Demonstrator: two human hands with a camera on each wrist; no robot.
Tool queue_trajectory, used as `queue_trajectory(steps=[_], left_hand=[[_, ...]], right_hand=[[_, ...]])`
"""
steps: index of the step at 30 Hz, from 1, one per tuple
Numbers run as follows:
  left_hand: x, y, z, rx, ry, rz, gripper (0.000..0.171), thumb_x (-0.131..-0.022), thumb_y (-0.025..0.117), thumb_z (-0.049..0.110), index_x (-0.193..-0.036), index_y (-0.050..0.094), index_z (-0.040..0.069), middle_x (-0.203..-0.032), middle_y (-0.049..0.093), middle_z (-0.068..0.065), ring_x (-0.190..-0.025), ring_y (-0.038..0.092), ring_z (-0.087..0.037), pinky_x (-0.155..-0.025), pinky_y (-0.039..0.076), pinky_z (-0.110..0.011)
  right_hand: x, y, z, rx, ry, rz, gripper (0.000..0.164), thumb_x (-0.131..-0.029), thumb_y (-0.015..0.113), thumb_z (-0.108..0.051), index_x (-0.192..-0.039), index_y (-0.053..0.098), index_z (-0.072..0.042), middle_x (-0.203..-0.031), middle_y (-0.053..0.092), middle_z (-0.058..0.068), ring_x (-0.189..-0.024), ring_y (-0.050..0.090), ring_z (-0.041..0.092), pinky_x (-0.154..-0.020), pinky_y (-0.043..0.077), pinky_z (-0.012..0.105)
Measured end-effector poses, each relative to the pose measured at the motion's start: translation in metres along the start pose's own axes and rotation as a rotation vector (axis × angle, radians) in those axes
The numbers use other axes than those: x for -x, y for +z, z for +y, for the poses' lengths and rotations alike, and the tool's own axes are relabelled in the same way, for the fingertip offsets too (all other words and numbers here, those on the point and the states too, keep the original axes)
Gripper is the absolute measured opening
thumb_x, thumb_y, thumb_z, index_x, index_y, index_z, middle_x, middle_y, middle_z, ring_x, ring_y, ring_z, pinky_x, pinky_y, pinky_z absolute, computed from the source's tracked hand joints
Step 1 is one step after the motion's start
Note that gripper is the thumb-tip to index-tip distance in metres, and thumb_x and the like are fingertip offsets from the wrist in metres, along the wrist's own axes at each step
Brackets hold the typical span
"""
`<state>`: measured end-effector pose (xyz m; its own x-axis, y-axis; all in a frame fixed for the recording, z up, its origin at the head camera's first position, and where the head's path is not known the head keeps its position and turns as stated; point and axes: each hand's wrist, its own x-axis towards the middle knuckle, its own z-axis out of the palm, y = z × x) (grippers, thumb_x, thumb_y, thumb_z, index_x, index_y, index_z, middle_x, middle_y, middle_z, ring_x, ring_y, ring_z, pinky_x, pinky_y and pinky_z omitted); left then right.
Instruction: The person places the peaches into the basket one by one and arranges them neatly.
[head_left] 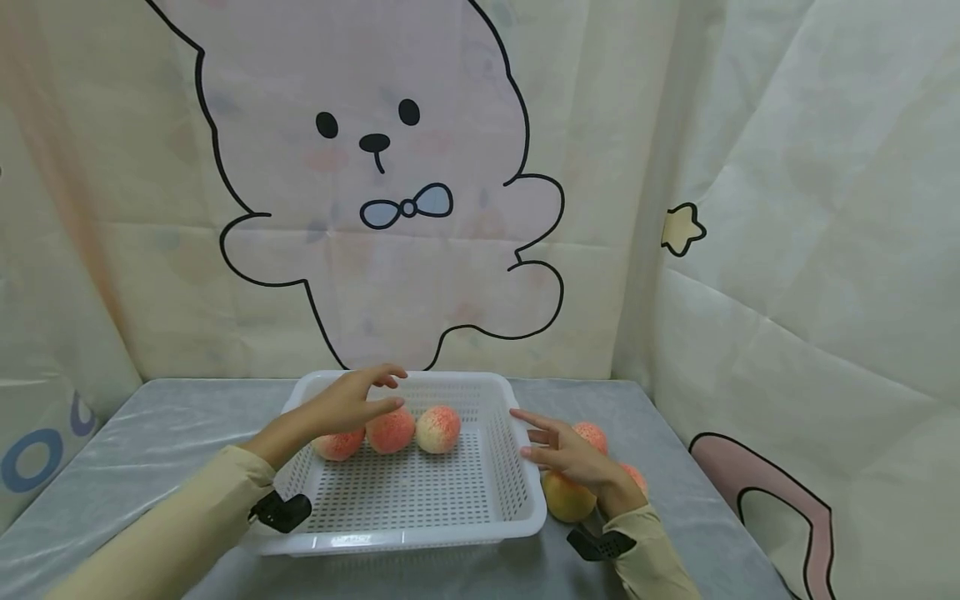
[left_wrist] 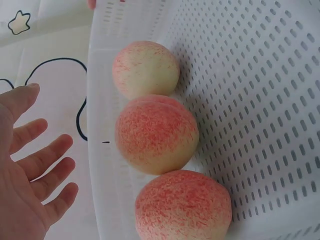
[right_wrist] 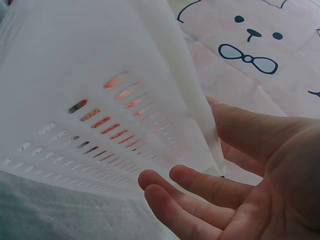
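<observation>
A white perforated plastic basket [head_left: 405,540] stands on the table with three peaches in a row along its far side: a paler peach [head_left: 438,429], a redder middle peach [left_wrist: 156,135], and a left peach [left_wrist: 183,207]. My left hand [head_left: 352,398] hovers over the left end of that row and the far rim, fingers spread, holding nothing. At the basket's right side is my right hand [head_left: 570,457], its thumb and forefinger right at the rim [right_wrist: 202,120] and its other fingers loosely extended along the outer wall.
Right of the basket, partly behind my right hand, lie several more peaches, including a yellowish peach [head_left: 567,498] and a pink peach [head_left: 592,435]. Grey cloth covers the table [head_left: 217,417]. A printed curtain [head_left: 600,208] hangs behind and on both sides.
</observation>
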<state>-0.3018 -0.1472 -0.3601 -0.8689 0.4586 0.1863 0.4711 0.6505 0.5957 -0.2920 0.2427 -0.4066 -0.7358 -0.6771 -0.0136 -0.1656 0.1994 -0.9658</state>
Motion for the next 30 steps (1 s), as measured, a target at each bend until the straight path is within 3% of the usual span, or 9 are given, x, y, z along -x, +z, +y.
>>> queue_trajectory(steps=[7, 17, 30], left_hand=[[0.018, -0.008, -0.004, -0.005, -0.007, 0.029, 0.047, -0.1, 0.063, 0.031, -0.142, 0.053, 0.011, -0.132, 0.066, -0.016, -0.13, 0.056, -0.041, -0.103, 0.047, -0.062], [0.039, -0.032, -0.006, 0.025, 0.015, 0.063, 0.046, -0.101, 0.061, 0.031, -0.143, 0.052, 0.012, -0.131, 0.066, -0.014, -0.128, 0.057, -0.04, -0.102, 0.045, -0.064], [0.082, -0.058, -0.019, 0.06, 0.0, 0.145, 0.051, -0.102, 0.06, 0.026, -0.148, 0.045, 0.01, -0.135, 0.063, -0.023, -0.125, 0.058, -0.045, -0.098, 0.048, -0.065]], right_hand=[[-0.001, 0.0, 0.0, -0.013, 0.005, -0.002, 0.07, -0.103, 0.056, -0.011, -0.161, 0.018, -0.004, -0.149, 0.044, 0.036, -0.118, 0.066, 0.023, -0.091, 0.06, 0.038], [0.0, -0.001, 0.001, -0.014, 0.019, 0.005, 0.07, -0.103, 0.057, -0.011, -0.162, 0.019, -0.005, -0.149, 0.044, 0.036, -0.117, 0.065, 0.022, -0.092, 0.059, 0.039], [0.001, 0.001, -0.001, -0.015, -0.001, -0.001, 0.071, -0.103, 0.057, -0.01, -0.161, 0.018, -0.003, -0.149, 0.043, 0.038, -0.118, 0.065, 0.022, -0.091, 0.06, 0.036]])
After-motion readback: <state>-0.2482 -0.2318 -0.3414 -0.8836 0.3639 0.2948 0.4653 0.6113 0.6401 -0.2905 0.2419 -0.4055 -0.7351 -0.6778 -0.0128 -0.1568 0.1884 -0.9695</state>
